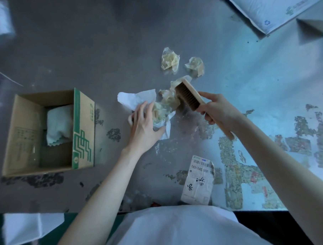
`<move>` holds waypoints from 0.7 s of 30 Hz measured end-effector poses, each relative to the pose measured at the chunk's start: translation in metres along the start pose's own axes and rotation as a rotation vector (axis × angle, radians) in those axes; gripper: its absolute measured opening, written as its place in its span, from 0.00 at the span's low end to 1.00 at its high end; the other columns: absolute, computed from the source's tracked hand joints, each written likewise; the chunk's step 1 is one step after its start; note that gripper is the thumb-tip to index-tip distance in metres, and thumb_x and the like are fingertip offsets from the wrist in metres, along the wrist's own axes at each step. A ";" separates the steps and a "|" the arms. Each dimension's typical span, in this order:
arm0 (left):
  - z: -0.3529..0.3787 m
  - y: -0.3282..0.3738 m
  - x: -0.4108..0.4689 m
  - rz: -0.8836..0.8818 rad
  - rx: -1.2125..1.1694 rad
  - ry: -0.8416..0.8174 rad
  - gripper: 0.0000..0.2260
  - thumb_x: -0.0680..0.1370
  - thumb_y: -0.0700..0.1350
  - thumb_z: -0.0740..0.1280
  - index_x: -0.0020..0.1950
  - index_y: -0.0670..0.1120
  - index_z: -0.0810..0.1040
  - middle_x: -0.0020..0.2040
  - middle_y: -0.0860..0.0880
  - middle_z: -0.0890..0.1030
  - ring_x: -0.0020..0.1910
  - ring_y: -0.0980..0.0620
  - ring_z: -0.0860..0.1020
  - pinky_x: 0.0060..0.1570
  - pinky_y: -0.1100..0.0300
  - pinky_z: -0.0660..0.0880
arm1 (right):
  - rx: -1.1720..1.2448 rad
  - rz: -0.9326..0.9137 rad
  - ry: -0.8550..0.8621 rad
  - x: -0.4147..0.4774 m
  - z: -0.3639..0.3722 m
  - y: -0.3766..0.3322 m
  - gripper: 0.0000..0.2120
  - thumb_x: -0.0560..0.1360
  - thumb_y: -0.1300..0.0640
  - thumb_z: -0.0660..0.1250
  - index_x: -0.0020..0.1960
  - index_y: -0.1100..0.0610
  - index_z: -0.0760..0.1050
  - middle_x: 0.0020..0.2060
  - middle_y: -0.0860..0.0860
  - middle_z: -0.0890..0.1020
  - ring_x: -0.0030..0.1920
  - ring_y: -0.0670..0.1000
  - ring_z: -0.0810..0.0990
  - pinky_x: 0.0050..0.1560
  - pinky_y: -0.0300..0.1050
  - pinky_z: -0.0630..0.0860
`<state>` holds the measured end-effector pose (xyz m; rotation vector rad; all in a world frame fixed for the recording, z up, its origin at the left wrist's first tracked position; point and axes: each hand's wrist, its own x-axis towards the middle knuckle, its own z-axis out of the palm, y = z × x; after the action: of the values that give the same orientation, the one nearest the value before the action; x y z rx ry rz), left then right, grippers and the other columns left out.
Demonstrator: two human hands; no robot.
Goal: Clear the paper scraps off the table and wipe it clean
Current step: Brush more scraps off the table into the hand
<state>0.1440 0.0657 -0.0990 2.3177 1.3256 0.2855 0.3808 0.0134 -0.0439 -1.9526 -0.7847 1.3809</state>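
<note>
The desk (68, 44) has a grey, worn top, with patches of torn printed paper stuck to it at the right and dark flaking spots along the near edge. An open box (45, 134) sits on it at the left, a pale cloth (58, 125) inside. Near the middle lies a white sheet (134, 99) with crumpled yellowish scraps (165, 100) on and beside it. Two more crumpled scraps lie apart farther back: one (170, 58) and, just right of it, another (195, 65). A creased label (198, 181) with a barcode lies flat near the front edge. A white mailer (269, 10) lies at the far right corner.
</note>
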 end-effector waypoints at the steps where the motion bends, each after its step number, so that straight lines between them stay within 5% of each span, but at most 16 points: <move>1: 0.000 0.000 0.001 0.001 -0.016 0.007 0.35 0.71 0.52 0.71 0.73 0.43 0.61 0.73 0.43 0.63 0.73 0.44 0.60 0.67 0.45 0.55 | 0.002 -0.003 -0.023 -0.001 0.004 0.002 0.29 0.69 0.66 0.66 0.68 0.48 0.73 0.27 0.50 0.76 0.22 0.47 0.70 0.22 0.39 0.69; 11: 0.008 -0.007 0.002 0.000 -0.049 0.156 0.32 0.70 0.50 0.72 0.71 0.44 0.64 0.65 0.46 0.74 0.66 0.46 0.70 0.59 0.48 0.63 | 0.091 -0.008 -0.173 -0.025 0.034 0.024 0.22 0.67 0.65 0.64 0.48 0.40 0.81 0.27 0.51 0.75 0.22 0.48 0.70 0.22 0.39 0.69; 16: 0.008 -0.007 0.007 -0.048 -0.127 0.209 0.29 0.69 0.45 0.73 0.67 0.43 0.69 0.58 0.47 0.78 0.60 0.46 0.74 0.56 0.54 0.60 | 0.057 -0.036 -0.144 -0.031 0.054 0.029 0.23 0.69 0.67 0.62 0.57 0.45 0.78 0.27 0.52 0.73 0.23 0.50 0.68 0.22 0.40 0.68; 21: 0.000 -0.006 0.004 -0.035 -0.206 0.247 0.26 0.68 0.42 0.73 0.65 0.44 0.71 0.56 0.48 0.79 0.57 0.49 0.74 0.56 0.59 0.59 | 0.083 -0.064 -0.172 -0.041 0.058 0.027 0.23 0.69 0.67 0.62 0.51 0.41 0.79 0.28 0.52 0.74 0.23 0.49 0.69 0.22 0.39 0.68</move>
<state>0.1420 0.0718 -0.1021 2.1361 1.3770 0.6829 0.3172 -0.0265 -0.0553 -1.7479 -0.8467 1.5324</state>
